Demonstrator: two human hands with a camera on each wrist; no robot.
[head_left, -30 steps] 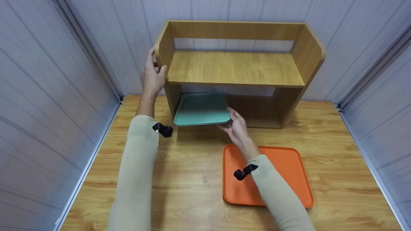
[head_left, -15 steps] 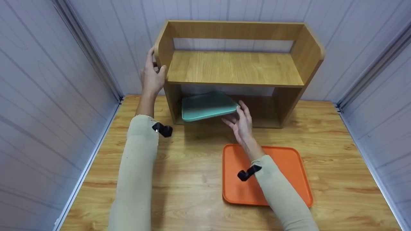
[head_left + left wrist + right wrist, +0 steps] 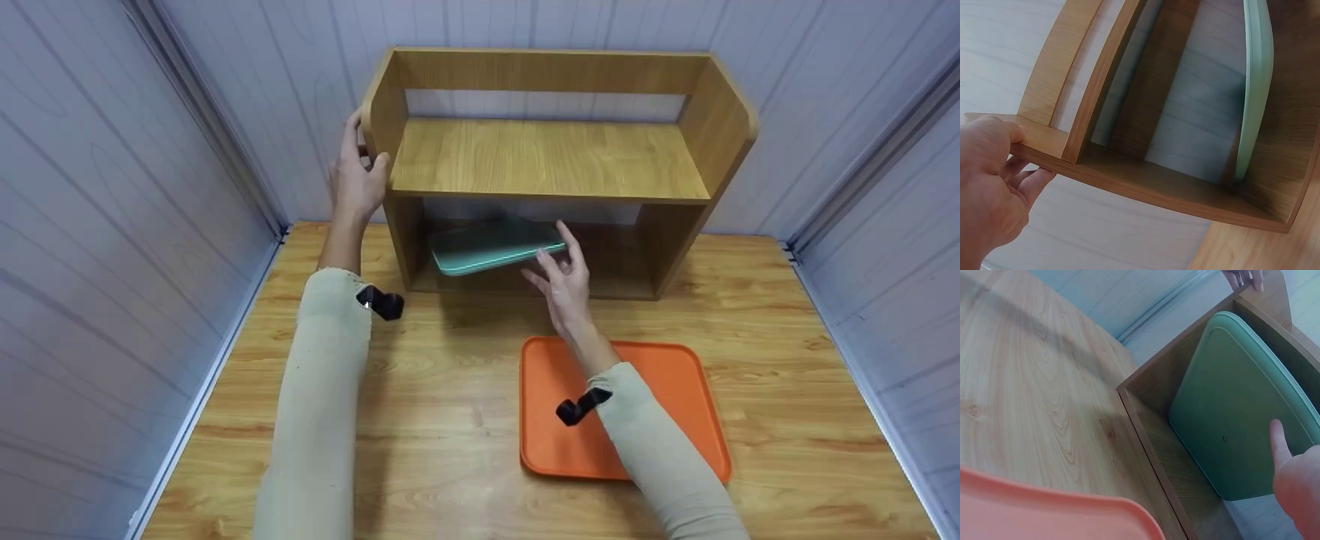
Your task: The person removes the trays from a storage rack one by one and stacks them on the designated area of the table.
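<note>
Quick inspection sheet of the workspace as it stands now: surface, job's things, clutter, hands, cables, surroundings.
Surface: wooden table, light grain.
Job's things: green tray tilted inside the lower compartment of the wooden shelf; orange tray flat on the table in front of the shelf.
Clutter: nothing seen.
Hands: left hand grips the shelf's left side panel; right hand with straight fingers at the green tray's front edge, a fingertip touching it in the right wrist view.
Cables: nothing seen; a black strap on each sleeve.
Surroundings: pale panelled walls on three sides.
</note>
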